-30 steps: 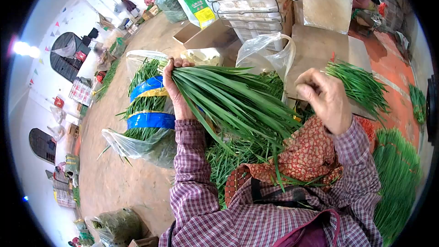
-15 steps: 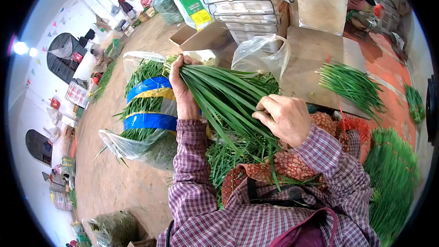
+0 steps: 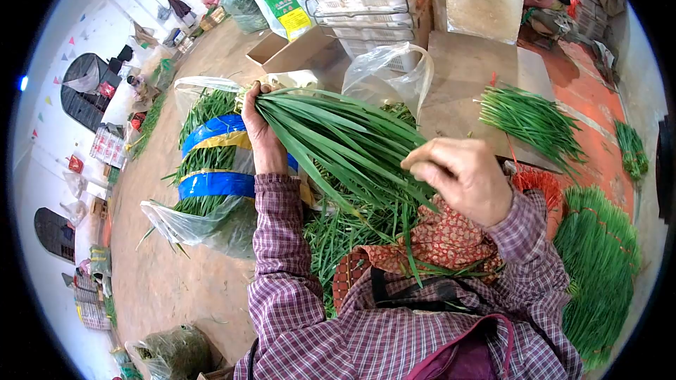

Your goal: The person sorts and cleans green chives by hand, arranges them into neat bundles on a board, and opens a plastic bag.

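Note:
My left hand (image 3: 262,127) is closed round the pale stem end of a bunch of garlic chives (image 3: 331,134), whose long flat leaves fan out to the right. At the leaf tips, my right hand (image 3: 468,176) has its thumb and forefinger pinched together; whether a leaf is between them cannot be made out. Beneath the bunch lies a heap of loose green leaves (image 3: 338,239), partly hidden by it. A patterned red cloth (image 3: 458,239) covers my lap under the right hand.
Left of my arm stands a leaf-filled plastic bag with blue tape bands (image 3: 218,186). A tied green bundle (image 3: 531,123) rests on the board to the right, near red ties (image 3: 539,186). More green stalks (image 3: 598,267) stand at my right. White crates (image 3: 362,7) and a cardboard box (image 3: 289,53) are ahead.
My right hand has drawn back rightward along the leaves to their tips, fingers still pinched. The left hand keeps its grip on the stems. The whole view has shifted slightly.

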`<state>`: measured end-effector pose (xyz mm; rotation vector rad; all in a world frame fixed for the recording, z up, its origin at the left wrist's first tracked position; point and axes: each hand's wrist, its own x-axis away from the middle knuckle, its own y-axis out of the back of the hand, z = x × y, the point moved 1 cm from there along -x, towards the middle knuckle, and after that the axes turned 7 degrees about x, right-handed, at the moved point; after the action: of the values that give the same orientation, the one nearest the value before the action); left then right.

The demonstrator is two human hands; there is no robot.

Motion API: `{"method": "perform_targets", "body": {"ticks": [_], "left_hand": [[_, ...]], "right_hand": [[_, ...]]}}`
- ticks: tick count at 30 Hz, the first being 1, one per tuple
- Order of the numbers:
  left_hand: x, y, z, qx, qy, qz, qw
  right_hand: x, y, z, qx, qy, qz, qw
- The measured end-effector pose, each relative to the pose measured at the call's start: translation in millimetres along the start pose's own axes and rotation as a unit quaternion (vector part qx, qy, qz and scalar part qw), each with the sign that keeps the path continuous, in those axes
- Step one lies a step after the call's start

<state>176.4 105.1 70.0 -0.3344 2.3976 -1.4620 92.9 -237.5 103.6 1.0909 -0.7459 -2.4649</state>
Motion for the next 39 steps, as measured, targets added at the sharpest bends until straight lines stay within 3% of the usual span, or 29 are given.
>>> {"method": "perform_targets", "body": {"ticks": [6, 11, 13, 19, 21, 27, 39], "left_hand": [[-3.3, -3.6, 2.4, -0.028, 0.006, 0.037, 0.999], [-5.6, -1.8, 1.5, -0.012, 0.016, 0.030, 0.999], [-10.0, 3.5, 0.1, -0.010, 0.022, 0.033, 0.999], [-19.9, 11.4, 0.5, -0.015, 0.015, -0.015, 1.000], [-20.5, 11.1, 1.9, -0.040, 0.002, -0.012, 0.999], [-24.5, 7.9, 6.2, -0.039, 0.009, -0.019, 0.999], [-19.1, 2.2, 12.5, -0.049, 0.014, -0.025, 0.998]], "right_hand": [[16.5, -32.7, -14.5, 0.198, -0.024, 0.026, 0.980], [17.4, -43.2, -22.8, 0.206, -0.037, 0.043, 0.977], [19.6, -45.0, -26.7, 0.213, 0.018, -0.030, 0.976], [20.6, -33.7, -25.1, 0.121, 0.011, -0.144, 0.982], [21.3, -29.3, -27.3, 0.120, -0.002, -0.144, 0.982], [22.1, -34.7, -30.5, 0.181, -0.020, -0.023, 0.983], [17.8, -52.2, -31.8, 0.256, 0.001, -0.044, 0.966]]}}
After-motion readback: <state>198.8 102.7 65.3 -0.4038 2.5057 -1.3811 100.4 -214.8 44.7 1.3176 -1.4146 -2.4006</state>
